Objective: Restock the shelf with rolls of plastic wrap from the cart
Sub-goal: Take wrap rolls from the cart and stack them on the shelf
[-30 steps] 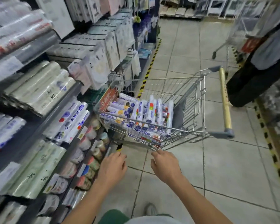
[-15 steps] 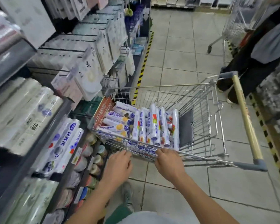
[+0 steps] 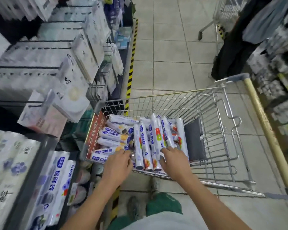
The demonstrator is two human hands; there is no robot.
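A wire shopping cart [image 3: 211, 130] stands in the aisle just ahead of me. Several white rolls of plastic wrap [image 3: 143, 138] with blue lettering lie in its left half. Some point toward me and others lie crosswise. My left hand [image 3: 117, 165] reaches over the near rim, its fingertips touching the crosswise rolls at the front left. My right hand [image 3: 175, 161] rests on top of the rolls that point toward me, fingers spread and thumb beside one roll. To my left, the shelf [image 3: 40, 163] holds similar packaged rolls [image 3: 61, 176].
Hanging white packets [image 3: 76, 60] fill the racks above the shelf, reaching close to the cart's left corner. The cart's yellow handle [image 3: 264, 130] points to the right. A person in dark clothes [image 3: 231, 52] and a second cart [image 3: 223, 17] stand farther down the tiled aisle.
I have come closer to the cart and now look down into it. Both hands have moved forward from short of the rim, over it and onto the rolls.
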